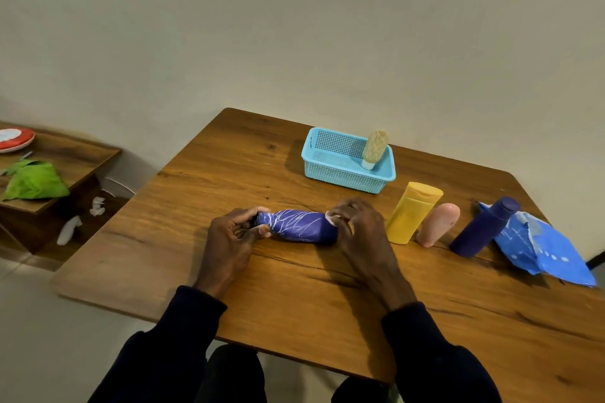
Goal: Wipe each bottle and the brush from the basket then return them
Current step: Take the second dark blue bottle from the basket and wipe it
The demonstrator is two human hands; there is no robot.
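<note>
A purple bottle (pixel 299 225) with white line markings lies on its side on the wooden table (pixel 294 298), in front of me. My left hand (pixel 234 232) is closed around its narrow left end. My right hand (pixel 358 226) is at its wide right end and pinches a small white wipe (pixel 332 218) against it. The light blue basket (pixel 330 173) stands behind, with a beige bottle (pixel 375 147) leaning cap-down in its right corner. To the right stand a yellow bottle (pixel 413 213), a pink bottle (pixel 438 224) and a dark purple bottle (pixel 484 227). No brush is visible.
A blue wipe packet (pixel 543 249) lies at the table's right edge behind the dark purple bottle. To the left, a lower wooden side table (pixel 75 160) holds a green cloth (pixel 34 181) and a red-and-white plate (pixel 13 139). A wall runs close behind the table.
</note>
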